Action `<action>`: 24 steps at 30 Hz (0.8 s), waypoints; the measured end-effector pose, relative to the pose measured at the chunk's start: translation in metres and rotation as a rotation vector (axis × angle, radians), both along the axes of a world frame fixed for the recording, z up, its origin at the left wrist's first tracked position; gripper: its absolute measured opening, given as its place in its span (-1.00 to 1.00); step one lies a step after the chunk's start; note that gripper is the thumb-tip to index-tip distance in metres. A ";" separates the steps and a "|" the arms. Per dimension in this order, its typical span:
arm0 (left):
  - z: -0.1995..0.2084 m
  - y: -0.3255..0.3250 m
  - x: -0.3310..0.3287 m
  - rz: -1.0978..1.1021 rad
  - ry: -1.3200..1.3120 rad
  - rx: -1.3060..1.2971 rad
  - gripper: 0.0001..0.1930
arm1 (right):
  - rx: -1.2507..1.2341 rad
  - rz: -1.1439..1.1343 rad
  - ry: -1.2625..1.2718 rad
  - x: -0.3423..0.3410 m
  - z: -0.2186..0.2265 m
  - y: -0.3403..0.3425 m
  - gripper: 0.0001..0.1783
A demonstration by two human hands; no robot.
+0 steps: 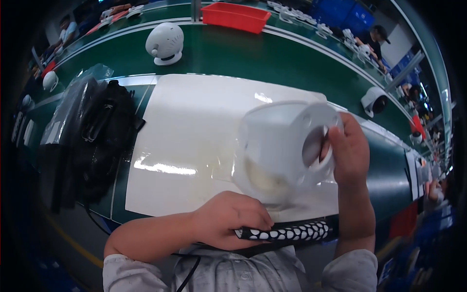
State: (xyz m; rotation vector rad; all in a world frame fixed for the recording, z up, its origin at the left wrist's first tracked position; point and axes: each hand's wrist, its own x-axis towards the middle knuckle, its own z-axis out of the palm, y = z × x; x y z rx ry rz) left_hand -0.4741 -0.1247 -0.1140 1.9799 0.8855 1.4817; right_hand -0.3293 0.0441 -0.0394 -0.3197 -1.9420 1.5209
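My right hand (352,151) grips the rim of a white plastic housing (272,126) by a round opening on its right side. The housing is tilted above the white mat (170,126) and smeared by motion. At the near table edge my left hand (231,219) is closed, its fingers curled at the left end of a black strip with white spots (292,231). What the strip belongs to is hidden. A thin dark cable hangs below my left forearm.
A black bag (104,131) and clear plastic wrapping (65,112) lie left of the mat. Beyond runs a green conveyor belt (243,53) with a white rounded device (165,41) and another (373,101) at right. A red bin (236,18) stands behind. People sit farther off.
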 end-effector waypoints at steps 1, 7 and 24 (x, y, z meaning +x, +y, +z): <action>0.003 0.001 0.001 0.004 0.036 0.035 -0.86 | -0.008 -0.021 0.002 0.007 -0.005 -0.009 -0.76; 0.008 -0.005 0.001 0.041 0.032 0.057 -0.86 | -0.136 -0.063 -0.192 0.024 -0.029 -0.027 -0.66; 0.018 -0.004 0.024 0.326 -0.453 -0.217 -0.79 | 0.389 -0.226 0.120 0.062 -0.049 -0.064 -0.71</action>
